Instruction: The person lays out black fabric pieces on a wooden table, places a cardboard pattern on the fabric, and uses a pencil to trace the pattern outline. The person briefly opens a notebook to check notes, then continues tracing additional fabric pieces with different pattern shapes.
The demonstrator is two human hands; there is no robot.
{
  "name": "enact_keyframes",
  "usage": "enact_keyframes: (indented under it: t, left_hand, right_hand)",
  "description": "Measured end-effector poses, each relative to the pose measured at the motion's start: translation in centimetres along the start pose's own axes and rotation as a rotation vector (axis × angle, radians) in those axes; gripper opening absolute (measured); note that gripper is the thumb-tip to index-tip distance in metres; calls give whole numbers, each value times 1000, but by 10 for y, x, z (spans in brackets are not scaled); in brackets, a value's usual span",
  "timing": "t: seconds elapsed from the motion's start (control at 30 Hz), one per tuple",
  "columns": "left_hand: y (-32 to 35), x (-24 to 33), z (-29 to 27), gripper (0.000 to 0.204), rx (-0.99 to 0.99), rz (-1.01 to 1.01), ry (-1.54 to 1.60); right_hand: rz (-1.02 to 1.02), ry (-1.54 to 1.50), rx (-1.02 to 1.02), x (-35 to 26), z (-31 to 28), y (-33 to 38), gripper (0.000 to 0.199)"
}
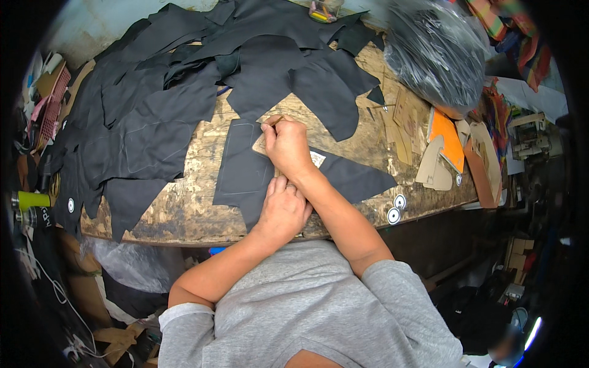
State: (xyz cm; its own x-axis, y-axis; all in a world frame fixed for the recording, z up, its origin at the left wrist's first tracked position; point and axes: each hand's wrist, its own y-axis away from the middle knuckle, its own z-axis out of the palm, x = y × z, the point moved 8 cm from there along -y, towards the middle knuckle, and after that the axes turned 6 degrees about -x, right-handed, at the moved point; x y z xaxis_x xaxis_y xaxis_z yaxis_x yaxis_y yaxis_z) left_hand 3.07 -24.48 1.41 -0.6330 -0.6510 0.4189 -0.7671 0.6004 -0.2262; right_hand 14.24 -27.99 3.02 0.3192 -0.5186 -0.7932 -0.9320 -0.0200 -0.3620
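My right hand (287,146) is closed round a thin pen-like marker (280,120), its tip close to the top edge of a beige card pattern (260,145). The pattern lies on a piece of black leather-like material (242,175) with pale lines drawn on it. Just below, my left hand (283,205) rests with its fingers stretched forward, pressing down on the lower part of the pattern. My right wrist hides part of the pattern, and a small printed white patch (317,159) shows beside it.
Overlapping black pieces (147,92) cover the worn wooden table (202,165) at the left and back. A plastic bag of black material (435,52) stands back right. Near it lie an orange booklet (446,138) and card patterns (434,165). A clear tub (325,10) holds crayons.
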Motion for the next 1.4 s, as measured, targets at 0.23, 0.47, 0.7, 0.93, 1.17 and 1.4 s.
enact_keyframes:
  t: [0.23, 0.47, 0.7, 0.93, 1.17, 1.4]
  left_hand:
    - [-4, -1, 1, 40, -97, -42, 14]
    - [-5, -1, 1, 58, -99, -79, -4]
    - [-6, -1, 2, 57, -170, -100, 7]
    - [-8, 0, 0, 57, -177, -87, -4]
    - [-8, -1, -2, 56, -158, -78, 21]
    - [-7, -3, -3, 56, -137, -61, 54]
  right_hand:
    - [-3, 211, -6, -4, -33, 24, 5]
    - [253, 119, 93, 24, -98, 70, 5]
    - [154, 202, 174, 18, -103, 77, 4]
    - [119, 232, 146, 12, -100, 77, 3]
    - [153, 240, 111, 14, -98, 79, 3]
    - [13, 322, 2, -6, -89, 82, 6]
